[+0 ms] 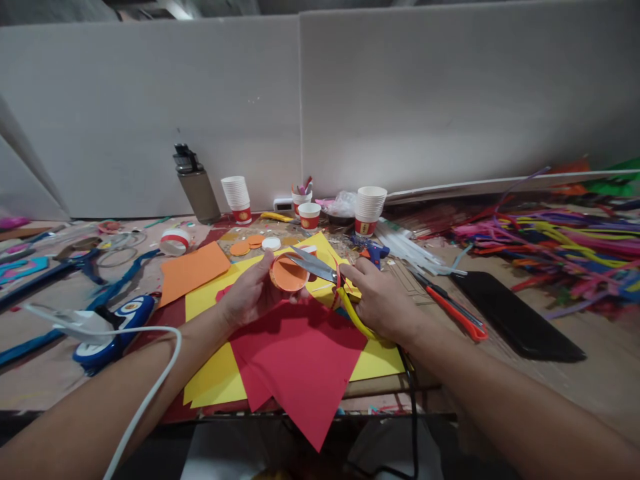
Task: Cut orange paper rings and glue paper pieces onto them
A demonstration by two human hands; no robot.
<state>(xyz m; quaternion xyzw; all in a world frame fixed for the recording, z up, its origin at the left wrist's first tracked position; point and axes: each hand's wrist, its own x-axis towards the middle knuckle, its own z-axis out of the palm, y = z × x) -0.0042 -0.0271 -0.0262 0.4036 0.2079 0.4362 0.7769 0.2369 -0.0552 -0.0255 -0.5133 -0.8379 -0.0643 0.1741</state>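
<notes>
My left hand point(253, 291) is closed around a paper cup point(289, 275) whose orange round end faces me. In my right hand point(373, 293) is a pair of scissors point(325, 270) with yellow handles. The blades reach left across the top of the cup, and they look slightly apart. A thin red strip hangs near the scissors' pivot. Under both hands lie red paper sheets point(305, 353) on top of yellow paper sheets point(210, 373). An orange paper sheet point(195, 270) lies left of my left hand.
Cup stacks point(370, 208), a bottle point(197, 187) and orange paper discs point(240, 249) stand or lie behind. To the right are a red utility knife point(457, 313), a black phone point(520, 317) and colourful pipe cleaners point(560, 247). A power strip point(117, 330) with a white cable sits left.
</notes>
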